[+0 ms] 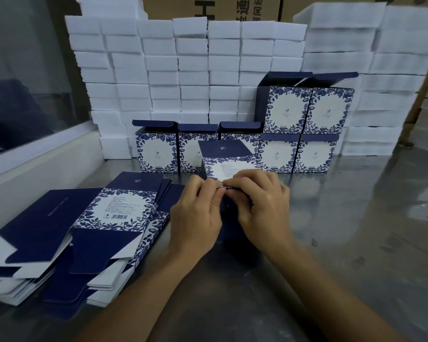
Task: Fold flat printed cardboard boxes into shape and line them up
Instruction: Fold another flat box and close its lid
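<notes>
Grip: both hands pinch the near top edge of the box; fingertips of the two meet at that edge, curled over it.
Left hand: fingers bent, thumb and forefinger nipping the edge from the left side.
Right hand: fingers curled over the same edge from the right, knuckles up.
Box: stands on the table straight under the hands, its floral panel with small print facing up and away, a dark blue flap raised behind it; the lower body is mostly hidden by the hands.
Left of grip: flat stack, unfolded blanks fanned loosely on the table, dark blue flaps and a floral panel with a barcode on top; it lies just beside the left wrist.
Beyond grip: row of five folded boxes standing side by side with lids open, just behind the held box.
Beyond and right of grip: upper pair, two more folded boxes set on the right end of the row, lids open.
Behind all: foam blocks, white, piled in columns like a wall.
Far back: cartons, brown, with printed characters.
</notes>
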